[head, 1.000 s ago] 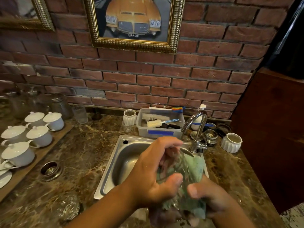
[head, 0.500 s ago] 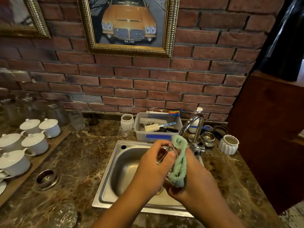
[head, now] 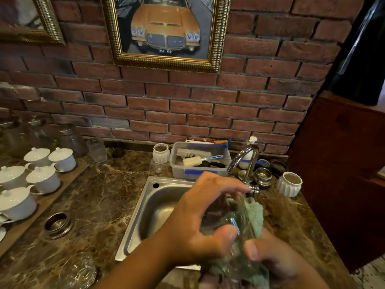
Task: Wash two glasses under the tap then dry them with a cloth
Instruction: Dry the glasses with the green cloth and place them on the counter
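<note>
Over the right half of the steel sink (head: 145, 207), my left hand (head: 200, 222) grips a clear glass (head: 227, 224), fingers curled over its top and thumb on its near side. My right hand (head: 273, 259) holds a pale green cloth (head: 255, 215) against the glass from the right and below. The cloth partly wraps the glass, and motion blur hides the glass's lower part. A second clear glass (head: 77, 272) lies on the counter at the lower left. The chrome tap (head: 245, 163) stands just behind my hands; no water is visible.
A grey tub of brushes (head: 198, 161) sits behind the sink. White ribbed cups (head: 288, 184) and small metal items stand right of the tap. Lidded white cups (head: 41, 178) on a wooden tray fill the left counter, near a round metal ring (head: 58, 224). A wooden panel rises on the right.
Both hands came back down and closer to me with the glass and cloth. The cloth, draped over the rim half a second ago, now sits along the glass's right side.
</note>
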A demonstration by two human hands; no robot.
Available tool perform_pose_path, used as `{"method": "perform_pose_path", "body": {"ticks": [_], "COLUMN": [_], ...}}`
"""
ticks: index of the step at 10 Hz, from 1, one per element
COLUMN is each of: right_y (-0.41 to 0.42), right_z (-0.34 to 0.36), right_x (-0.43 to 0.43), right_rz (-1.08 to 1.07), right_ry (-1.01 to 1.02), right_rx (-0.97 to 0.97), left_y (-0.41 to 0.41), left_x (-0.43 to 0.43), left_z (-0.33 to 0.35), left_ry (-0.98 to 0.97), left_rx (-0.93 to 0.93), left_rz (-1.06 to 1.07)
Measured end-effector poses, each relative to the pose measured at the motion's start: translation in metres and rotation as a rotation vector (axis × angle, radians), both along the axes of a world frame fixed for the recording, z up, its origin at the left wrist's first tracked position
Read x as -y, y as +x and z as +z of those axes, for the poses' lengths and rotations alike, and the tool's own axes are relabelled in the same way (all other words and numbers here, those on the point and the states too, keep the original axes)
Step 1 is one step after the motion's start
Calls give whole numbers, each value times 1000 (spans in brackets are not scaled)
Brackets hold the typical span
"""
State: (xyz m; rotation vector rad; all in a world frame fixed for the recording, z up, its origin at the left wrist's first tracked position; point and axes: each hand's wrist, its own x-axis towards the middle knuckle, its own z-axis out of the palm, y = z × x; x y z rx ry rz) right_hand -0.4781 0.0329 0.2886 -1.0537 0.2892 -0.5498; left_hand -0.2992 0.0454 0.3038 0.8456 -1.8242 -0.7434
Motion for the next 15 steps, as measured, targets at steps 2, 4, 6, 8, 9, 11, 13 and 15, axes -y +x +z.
{"method": "perform_pose_path", "body": {"ticks": [2,4,6,8,9,11,13,15], "right_y": [14,27,12,8,19,27,27,30], "right_z": [6,3,15,1,-10,-8,-38,-33], "right_x": [4,3,-2,-7,-13,-5,-15,-22], "right_rz": [-434,-764,-537,-174,-331,-724,-1064,-996], "right_ry": [-491,-1047,-577,17,92,-306,-567,-208], "right_rx": [-448,-936,-551,18,25,-411,-609,-388], "left_y": [1,-13,-6,7,8,-24,-42,-47], "left_x": [13,16,6,10,16,5,1,9], "left_z": [-12,-15,-13,-3,-9,-16,-19,-32], "left_ry": [113,272,133,112,106,346,701,600], "left_rx": [-52,-202,-255,-180,-167,-451,-818,-809], "left_rz": [145,264,166,-19,83,389,298,238]}}
